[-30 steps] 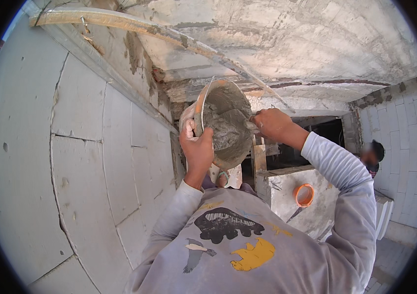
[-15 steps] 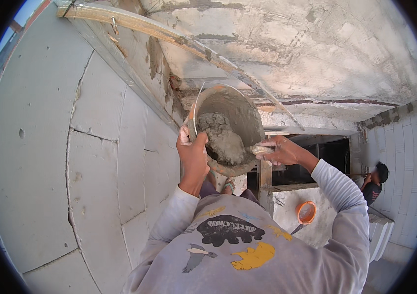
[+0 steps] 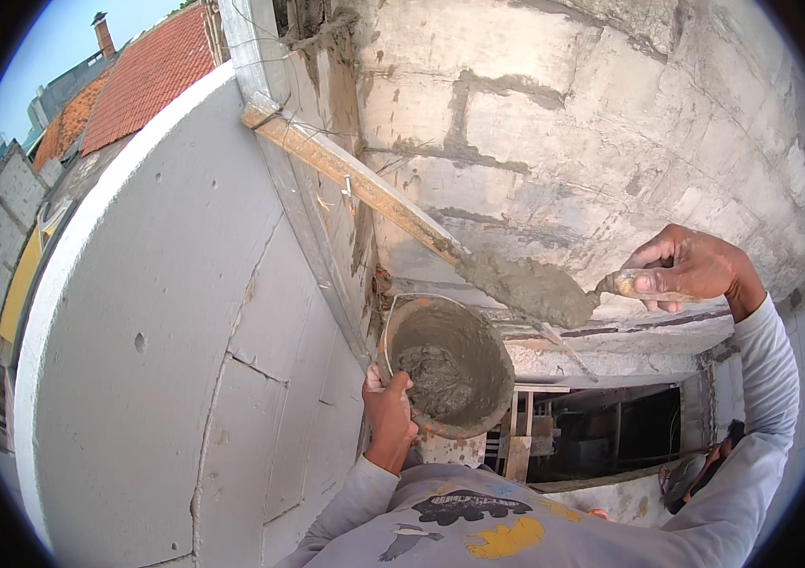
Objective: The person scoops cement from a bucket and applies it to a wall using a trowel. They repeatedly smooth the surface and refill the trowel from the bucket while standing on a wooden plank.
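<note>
My left hand (image 3: 388,412) grips the near left rim of a round bucket (image 3: 483,355), its inside coated grey and its thin wire handle resting along the left side. Wet mortar (image 3: 436,379) lies in the bottom of the bucket. Raised at the right, my right hand (image 3: 691,270) is closed round the handle of a trowel (image 3: 620,284). A thick heap of mortar (image 3: 540,292) covers the trowel's blade, hiding its shape. This load is in front of the block wall (image 3: 516,123) and overlaps the lower part of a wooden batten (image 3: 355,180); whether they touch I cannot tell.
A smooth grey panel wall (image 3: 147,379) runs along my left. The batten slants across the corner, with a nail (image 3: 347,186) sticking out. Below right are a dark opening (image 3: 611,426) and a person (image 3: 701,473), partly hidden by my arm. Tiled roofs (image 3: 152,90) stand beyond the wall.
My right hand has lifted the trowel out of the bucket, up and right, with mortar on its blade. My left hand still holds the bucket. The view has tilted up toward the wall.
</note>
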